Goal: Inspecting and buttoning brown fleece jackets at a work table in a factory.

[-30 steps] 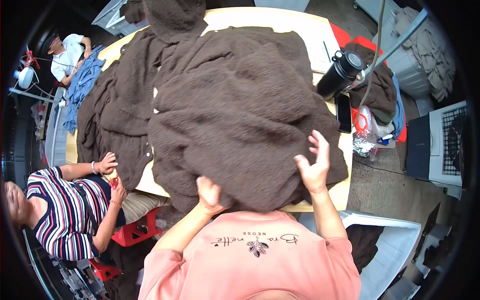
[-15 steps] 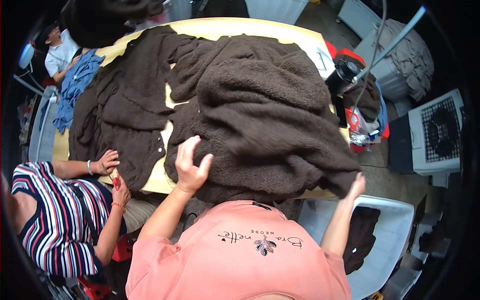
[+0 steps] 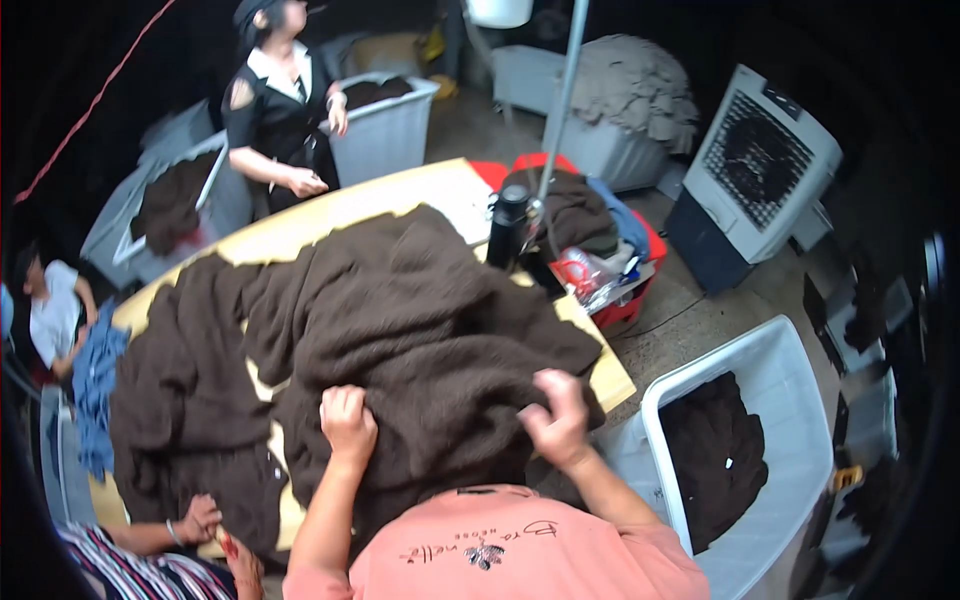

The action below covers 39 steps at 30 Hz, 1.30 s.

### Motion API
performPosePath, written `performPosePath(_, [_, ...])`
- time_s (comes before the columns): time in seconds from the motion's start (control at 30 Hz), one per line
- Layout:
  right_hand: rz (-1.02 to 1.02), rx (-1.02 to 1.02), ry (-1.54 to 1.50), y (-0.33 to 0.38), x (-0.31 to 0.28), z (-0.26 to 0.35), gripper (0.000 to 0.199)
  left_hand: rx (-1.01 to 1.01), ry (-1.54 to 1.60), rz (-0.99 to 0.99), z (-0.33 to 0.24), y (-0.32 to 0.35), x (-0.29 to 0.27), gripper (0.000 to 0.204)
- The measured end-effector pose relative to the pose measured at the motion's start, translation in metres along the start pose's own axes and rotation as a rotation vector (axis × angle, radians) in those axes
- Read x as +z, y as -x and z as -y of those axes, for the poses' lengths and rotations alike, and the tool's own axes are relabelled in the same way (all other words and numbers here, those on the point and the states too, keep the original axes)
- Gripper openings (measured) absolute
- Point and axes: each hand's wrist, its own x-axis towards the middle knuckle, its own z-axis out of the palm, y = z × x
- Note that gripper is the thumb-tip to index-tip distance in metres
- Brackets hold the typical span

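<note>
A thick, dark brown fleece garment (image 3: 400, 340) lies heaped in folds on the pale wooden table (image 3: 290, 235) in front of me. My left hand (image 3: 348, 422) rests at its near left part, fingers curled down and closed on the cloth. On its near right side is my right hand (image 3: 560, 420), a little blurred; thumb and fingers are apart over the fabric. Another brown garment (image 3: 185, 400) with small white buttons spreads to the left. Beside it, a co-worker's hands (image 3: 218, 535) work at the near edge, one holding a small red tool.
A white bin (image 3: 655, 400) with brown cloth stands at right. A black flask (image 3: 508, 228) is on the table's right end, near a red crate (image 3: 635, 300) of items. An air cooler (image 3: 755, 165) stands farther off. Across the table stands a person in black (image 3: 285, 130). Blue cloth (image 3: 97, 390) hangs left.
The view has swung rightward. My left hand has closed on the cloth. My right hand has moved inward from the garment's right edge and let go there. A person across the table shows now.
</note>
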Motion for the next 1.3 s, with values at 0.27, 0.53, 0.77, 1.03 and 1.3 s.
performPosePath(0.27, [0.431,-0.107,-0.196,0.014,0.059,0.002,0.048,0.528,0.578,-0.116,-0.139,-0.043,-0.042,0.028])
performPosePath(0.53, [0.599,0.013,-0.738,-0.012,0.026,0.010,0.051,0.379,0.478,0.023,-0.120,-0.024,-0.017,0.028])
performPosePath(0.77, [0.464,0.544,-1.631,-0.001,0.038,0.001,0.028,0.393,0.516,0.059,-0.145,-0.031,-0.021,0.023])
performPosePath(1.03, [0.192,0.465,-1.570,-0.009,-0.049,-0.019,0.022,0.315,-0.116,-0.207,-0.067,-0.039,-0.037,0.021])
performPosePath(1.3, [-0.021,0.422,-0.926,-0.020,-0.081,-0.068,0.011,-0.160,0.323,-0.590,-0.031,-0.086,-0.079,0.016])
